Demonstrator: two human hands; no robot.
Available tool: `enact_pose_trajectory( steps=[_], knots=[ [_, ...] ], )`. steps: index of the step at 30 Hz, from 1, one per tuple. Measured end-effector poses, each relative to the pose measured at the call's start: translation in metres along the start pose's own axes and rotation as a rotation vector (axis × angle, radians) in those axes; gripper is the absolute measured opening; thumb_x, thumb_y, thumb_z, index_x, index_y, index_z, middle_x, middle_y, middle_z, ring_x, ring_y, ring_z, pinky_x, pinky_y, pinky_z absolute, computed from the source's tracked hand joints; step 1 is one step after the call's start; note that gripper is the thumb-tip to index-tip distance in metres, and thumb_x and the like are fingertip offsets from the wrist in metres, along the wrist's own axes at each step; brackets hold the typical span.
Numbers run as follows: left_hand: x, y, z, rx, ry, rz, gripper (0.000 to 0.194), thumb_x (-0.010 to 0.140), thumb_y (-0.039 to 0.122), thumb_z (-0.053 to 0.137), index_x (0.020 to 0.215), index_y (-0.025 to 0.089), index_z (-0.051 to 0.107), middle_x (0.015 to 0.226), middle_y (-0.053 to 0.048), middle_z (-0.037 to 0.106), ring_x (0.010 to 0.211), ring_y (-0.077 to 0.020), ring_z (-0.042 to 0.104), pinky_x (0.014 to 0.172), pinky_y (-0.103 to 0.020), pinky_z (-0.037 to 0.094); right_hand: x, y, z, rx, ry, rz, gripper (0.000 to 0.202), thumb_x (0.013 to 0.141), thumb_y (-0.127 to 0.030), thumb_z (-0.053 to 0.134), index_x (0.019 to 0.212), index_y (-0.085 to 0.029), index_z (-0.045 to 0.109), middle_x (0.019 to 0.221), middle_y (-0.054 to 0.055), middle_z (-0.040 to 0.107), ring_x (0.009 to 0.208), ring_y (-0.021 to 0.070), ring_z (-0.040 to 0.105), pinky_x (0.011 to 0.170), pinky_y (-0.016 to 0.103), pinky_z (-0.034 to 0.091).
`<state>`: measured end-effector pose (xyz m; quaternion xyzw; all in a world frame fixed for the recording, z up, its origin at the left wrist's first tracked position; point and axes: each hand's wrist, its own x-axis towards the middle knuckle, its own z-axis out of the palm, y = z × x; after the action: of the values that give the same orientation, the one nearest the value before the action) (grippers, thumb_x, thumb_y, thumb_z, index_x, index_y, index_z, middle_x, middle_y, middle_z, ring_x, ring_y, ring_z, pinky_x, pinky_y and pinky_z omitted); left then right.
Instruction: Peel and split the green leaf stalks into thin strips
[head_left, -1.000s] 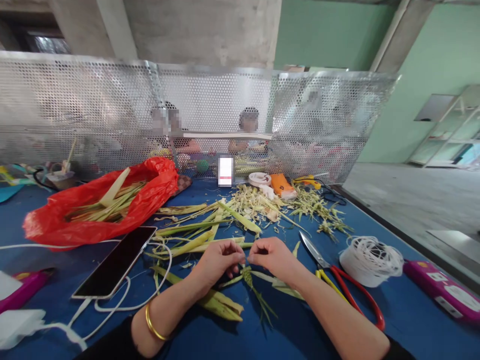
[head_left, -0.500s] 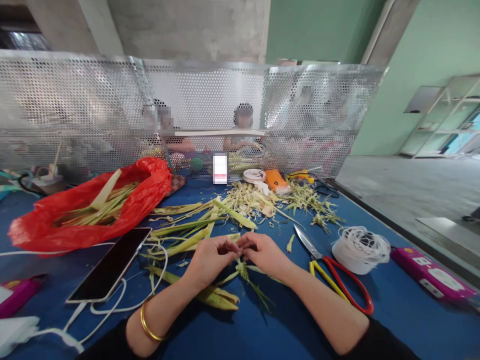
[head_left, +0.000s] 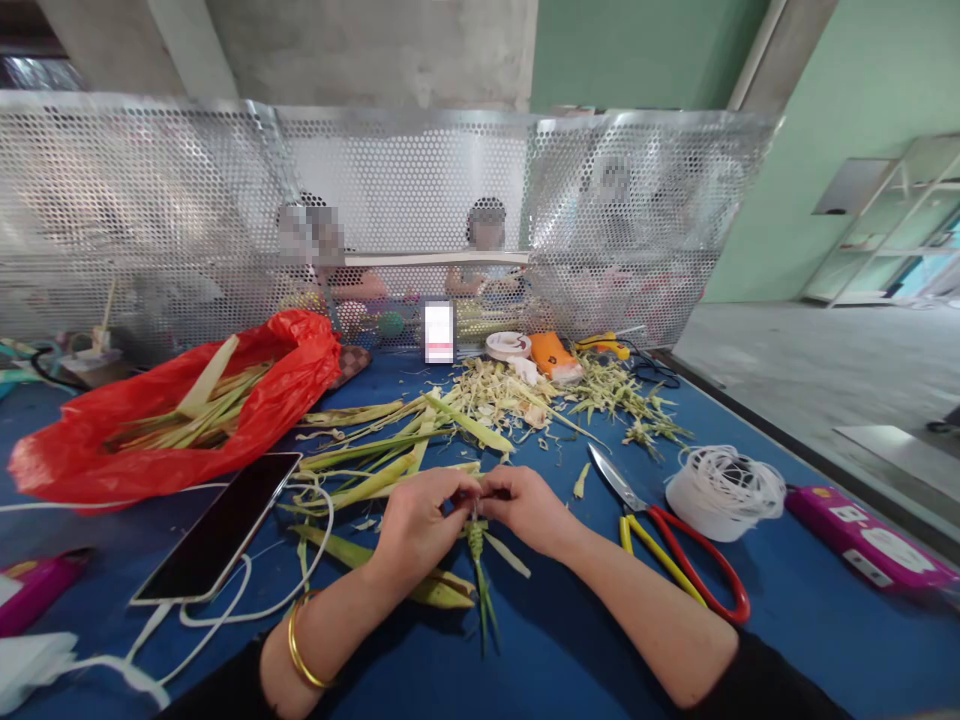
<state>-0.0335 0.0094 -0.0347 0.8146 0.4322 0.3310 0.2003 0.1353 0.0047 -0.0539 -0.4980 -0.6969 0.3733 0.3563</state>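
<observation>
Because the slender, braided piece of green leaf [head_left: 476, 541] presumably needs steadying, the left hand [head_left: 421, 518] and right hand [head_left: 531, 512] pinch its upper end above the blue tabletop [head_left: 566, 660].

A craft workshop is indicated by the blue worktable [head_left: 585, 660], perforated metal partition [head_left: 405, 165], scissors [head_left: 621, 482], cord roll [head_left: 721, 500] and concrete floor [head_left: 765, 360].

Soft light glints off the perforated screen [head_left: 405, 190]; edges look stretched
</observation>
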Motion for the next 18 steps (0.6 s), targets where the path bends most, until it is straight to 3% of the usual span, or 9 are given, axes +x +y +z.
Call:
enact_pose_trajectory(
  steps=[5,12,18],
  knots=[
    [0.002,0.001,-0.003,-0.073,-0.034,-0.026,0.014,0.077,0.02,0.058,0.076,0.024,0.072,0.079,-0.001,0.072,0.072,-0.0166,0.063,0.07,-0.025,0.044,-0.001,0.0,-0.008,-0.073,0.022,0.017,0.01,0.072,-0.019,0.061,0.064,-0.018,0.065,0.061,-0.002,0.056,0.062,0.0125,0.048,0.057,0.022,0.034],
    [0.003,0.003,-0.008,-0.032,-0.068,-0.131,0.016,0.082,0.028,0.051,0.076,0.021,0.064,0.073,0.0,0.066,0.07,-0.0166,0.059,0.066,-0.026,0.039,-0.003,-0.006,-0.02,-0.161,-0.027,0.075,0.009,0.074,-0.021,0.059,0.066,-0.018,0.063,0.06,-0.001,0.058,0.058,0.0128,0.05,0.055,0.023,0.035],
    [0.004,0.006,-0.011,0.142,-0.094,-0.212,0.014,0.082,0.026,0.047,0.072,0.021,0.056,0.072,-0.001,0.062,0.069,-0.0181,0.056,0.062,-0.027,0.034,-0.006,-0.006,-0.037,-0.285,-0.149,0.099,0.015,0.063,-0.008,0.058,0.06,-0.02,0.066,0.064,0.0,0.063,0.059,0.0137,0.053,0.055,0.023,0.035]
  ],
)
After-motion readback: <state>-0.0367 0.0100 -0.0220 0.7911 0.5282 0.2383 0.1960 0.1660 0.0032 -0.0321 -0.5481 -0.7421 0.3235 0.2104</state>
